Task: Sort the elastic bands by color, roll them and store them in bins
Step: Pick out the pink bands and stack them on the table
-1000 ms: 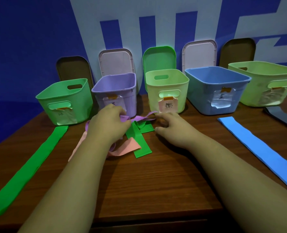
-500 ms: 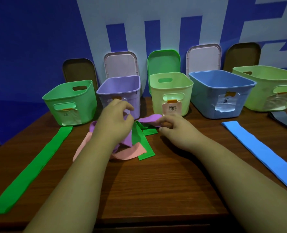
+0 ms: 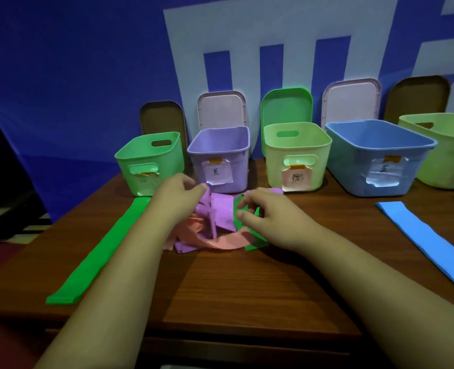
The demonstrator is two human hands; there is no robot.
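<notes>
1. Pinching the upper edge of the purple band (image 3: 221, 211) with the left hand (image 3: 178, 201), holding it raised.
2. Curling the right hand (image 3: 271, 217) at the tangled green band (image 3: 256, 243); impossible to tell whether gripping.
3. Lying heaped with a pink band (image 3: 225, 242) on the table (image 3: 247, 288), just before the purple bin (image 3: 236, 169).
4. Lying flat, well apart: long green band (image 3: 100, 249) left, blue band (image 3: 433, 243) right.

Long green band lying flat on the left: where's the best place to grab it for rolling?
Probably the near end of the long green band, by the table's front edge. It lies flat and straight with nothing on it, so pinch that end from above, coming in from the front.
</notes>
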